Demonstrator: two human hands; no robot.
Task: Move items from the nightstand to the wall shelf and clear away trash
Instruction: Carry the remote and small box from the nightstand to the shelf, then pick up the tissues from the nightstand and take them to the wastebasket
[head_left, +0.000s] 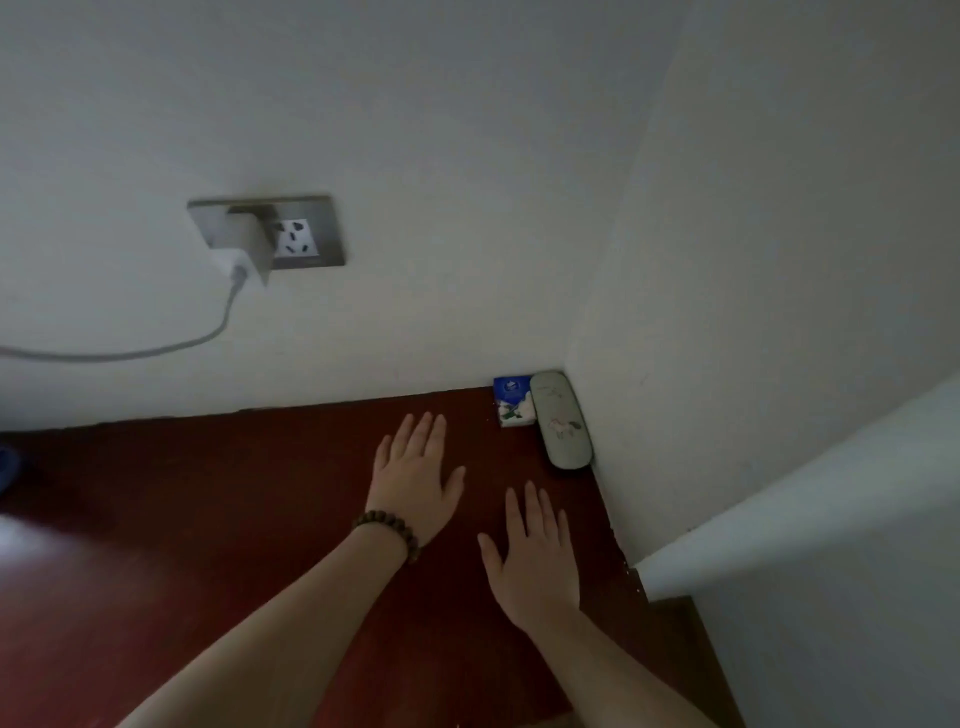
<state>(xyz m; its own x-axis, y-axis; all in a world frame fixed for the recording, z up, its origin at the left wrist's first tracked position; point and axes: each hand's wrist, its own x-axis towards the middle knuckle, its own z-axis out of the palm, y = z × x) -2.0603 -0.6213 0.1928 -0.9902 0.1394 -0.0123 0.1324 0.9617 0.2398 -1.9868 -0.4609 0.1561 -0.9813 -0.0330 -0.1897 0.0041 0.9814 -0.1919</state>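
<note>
A blue tissue packet (511, 401) and grey-green oval glasses case (561, 422), right of centre on the red-brown wooden worktop (234, 519), are still being left unmoved; nothing is being held by the straight, flat fingers of the left hand (415, 478) or right hand (535, 561).

Brightness: dim and flat, with a grey-green cast over the walls.
Glare: a pale sheen on the dark red surface (208, 519) at the far left edge, well left of the socket plate (306, 231).
Shadows: soft and faint; a darker patch sits in the corner behind the glasses case (561, 421).
Sharpness: soft throughout, with print on the tissue pack (513, 402) unreadable.
Distortion: wide-angle bending; wall edges right of the socket plate lean outward.
</note>
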